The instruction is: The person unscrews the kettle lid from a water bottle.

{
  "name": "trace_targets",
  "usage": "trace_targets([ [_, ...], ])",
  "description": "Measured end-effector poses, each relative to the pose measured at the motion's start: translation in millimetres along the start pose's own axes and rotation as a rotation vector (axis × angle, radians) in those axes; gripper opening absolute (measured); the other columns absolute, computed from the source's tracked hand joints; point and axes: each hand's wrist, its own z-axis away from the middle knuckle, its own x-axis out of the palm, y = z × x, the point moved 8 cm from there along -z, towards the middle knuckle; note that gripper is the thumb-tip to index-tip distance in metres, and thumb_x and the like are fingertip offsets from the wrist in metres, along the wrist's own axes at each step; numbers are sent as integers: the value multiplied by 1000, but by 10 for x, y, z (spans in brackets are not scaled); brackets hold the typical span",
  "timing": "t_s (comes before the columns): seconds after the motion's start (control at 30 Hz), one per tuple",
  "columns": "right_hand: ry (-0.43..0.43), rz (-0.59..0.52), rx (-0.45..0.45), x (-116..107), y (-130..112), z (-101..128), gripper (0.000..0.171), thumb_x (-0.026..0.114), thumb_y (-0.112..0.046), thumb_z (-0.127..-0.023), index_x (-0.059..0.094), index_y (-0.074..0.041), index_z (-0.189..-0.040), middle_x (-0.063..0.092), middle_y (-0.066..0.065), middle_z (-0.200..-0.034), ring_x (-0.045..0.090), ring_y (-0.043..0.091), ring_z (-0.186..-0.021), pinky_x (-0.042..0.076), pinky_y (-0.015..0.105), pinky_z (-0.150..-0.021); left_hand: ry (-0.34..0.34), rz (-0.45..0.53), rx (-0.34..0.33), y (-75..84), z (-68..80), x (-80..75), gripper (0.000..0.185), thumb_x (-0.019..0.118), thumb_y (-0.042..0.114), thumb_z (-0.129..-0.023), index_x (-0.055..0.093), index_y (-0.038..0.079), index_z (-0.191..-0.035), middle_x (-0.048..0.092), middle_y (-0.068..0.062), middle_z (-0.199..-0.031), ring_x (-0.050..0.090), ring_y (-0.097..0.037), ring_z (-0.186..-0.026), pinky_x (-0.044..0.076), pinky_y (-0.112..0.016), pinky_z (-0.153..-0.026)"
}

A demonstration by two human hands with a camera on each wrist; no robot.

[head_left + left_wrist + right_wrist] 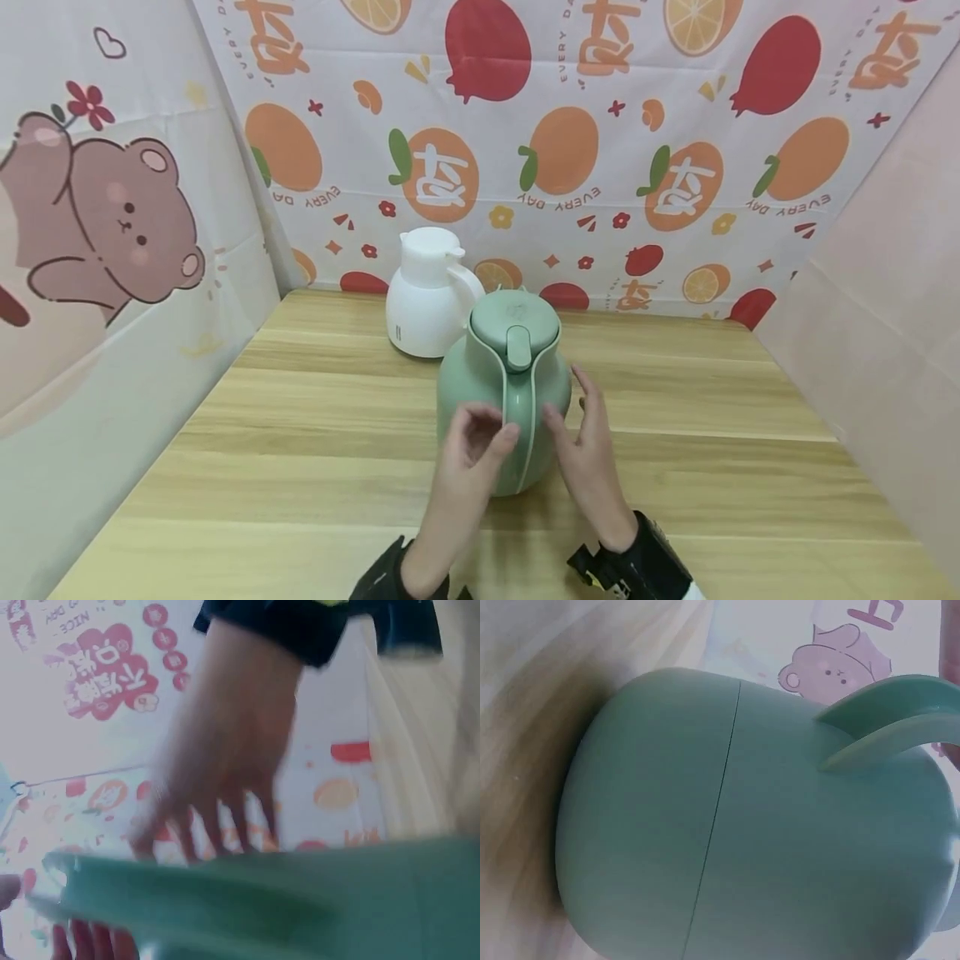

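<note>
**Green jug upright, both hands at its handle side, neither gripping**

While the green jug [504, 392] stands upright on the tabletop [300, 467], its lid [514, 321] is seated and its handle [519, 433] faces the person. Left of the handle, the left hand [472, 450] hovers with fingers loosely curled, holding nothing; the thumb tip is at or just off the handle. Right of the handle, the right hand [588, 442] is released, fingers nearly straight beside the jug wall; contact cannot be confirmed. The right wrist view shows the jug [742, 825] close, seam vertical.

Judgement: a sound grasp would wrap the handle fully, the other hand steadying the body, keeping the jug level.

Behind the jug, slightly left, stands a white jug [429, 293], near but apart. Beyond it hangs a fruit-print cloth [600, 150]; left of the jug, a bear-print cloth [112, 217].
</note>
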Motion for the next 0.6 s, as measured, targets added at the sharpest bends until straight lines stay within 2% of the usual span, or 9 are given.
trace_targets([
  [0.07,87,-69,-185,-88,-167,11,44,54,-9,-91,41,-2,-132,42,14,-132,39,25,-120,36,41,-93,58,-49,133,135,-66,-138,30,61,18,-88,48,-2,-105,53,-10,-101,51,-21,-96,43,-32,-84],
  [0.1,117,-119,-284,-120,-254,34,37,53,-4,-90,45,2,-126,48,16,-124,45,24,-113,39,37,-90,63,-100,220,220,-119,-200,34,62,23,-87,48,-3,-106,53,-11,-102,50,-21,-96,42,-32,-84],
  [0.17,116,-214,-435,-130,-402,92,28,50,-2,-90,49,10,-115,55,19,-108,52,23,-100,43,30,-83,37,-264,425,428,-263,-293,44,61,35,-87,50,-2,-108,53,-12,-107,47,-22,-101,38,-35,-86],
  [0.23,36,-316,-476,-69,-490,135,28,48,-7,-92,47,13,-111,56,18,-99,55,21,-92,45,27,-79,-61,-415,612,623,-449,-319,56,56,47,-87,51,-1,-114,52,-13,-117,43,-24,-109,33,-40,-91],
  [0.3,-85,-404,-411,40,-519,158,33,48,-14,-94,44,12,-114,58,14,-98,57,18,-90,47,26,-77,-234,-546,716,756,-664,-270,64,53,56,-85,52,4,-122,48,-11,-128,37,-24,-120,27,-44,-97],
  [0.37,-223,-478,-309,173,-524,172,35,46,-17,-95,41,10,-118,60,14,-97,58,20,-90,47,29,-78,-451,-640,729,807,-859,-171,68,55,59,-82,50,10,-129,42,-4,-137,29,-22,-128,21,-46,-102],
  [0.47,-410,-604,-165,361,-531,171,34,44,-15,-96,41,9,-119,62,19,-91,61,23,-86,48,35,-79,-755,-688,633,771,-1078,19,71,66,52,-78,45,16,-136,36,5,-142,19,-16,-134,16,-46,-105],
  [0.53,-502,-668,-129,460,-560,154,30,40,-12,-96,43,11,-115,60,24,-82,63,25,-80,49,38,-76,-899,-694,544,710,-1172,149,74,71,45,-76,42,18,-139,35,9,-142,15,-13,-134,17,-46,-104],
  [0.6,-553,-731,-120,530,-593,135,26,38,-9,-95,46,13,-106,57,26,-70,64,26,-67,51,41,-68,-1004,-685,467,641,-1228,266,74,72,41,-76,42,19,-139,35,10,-142,13,-11,-135,18,-46,-104],
])
